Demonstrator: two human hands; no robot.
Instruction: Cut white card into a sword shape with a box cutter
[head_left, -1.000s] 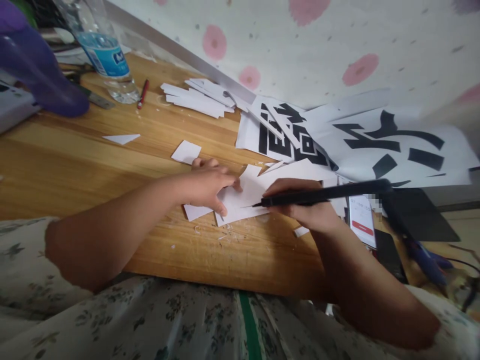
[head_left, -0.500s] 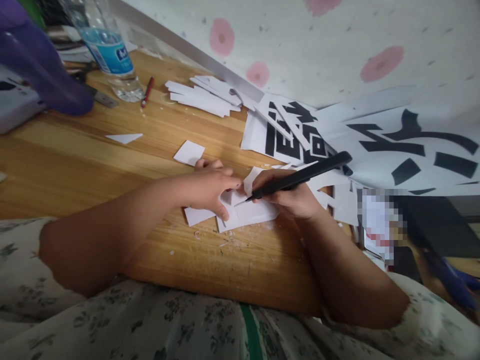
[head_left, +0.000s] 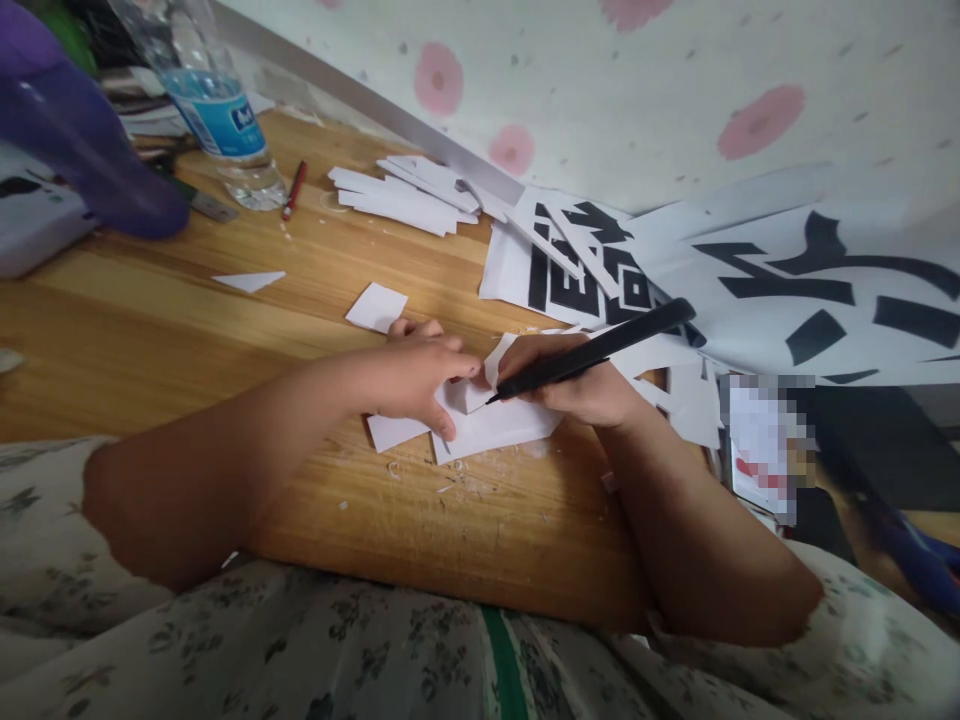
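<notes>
My right hand grips a black craft knife like a pen. The knife slants down to the left, and its tip meets a piece of white paper on the wooden table. A cut or raised edge shows in the paper beside the tip. Spread across the left side of that paper is my left hand, thumb and fingers apart, pressing it down. Another white piece lies partly under this hand. A small square of paper sits just beyond its fingers.
Paper strips are piled at the back, near printed sheets with black characters. A water bottle, a red pencil and a purple object stand or lie to the left. Cut-out paper lies right of my right hand.
The craft knife has shifted slightly left with my right hand, and less of its thin blade shows. My left hand stays in place on the paper.
</notes>
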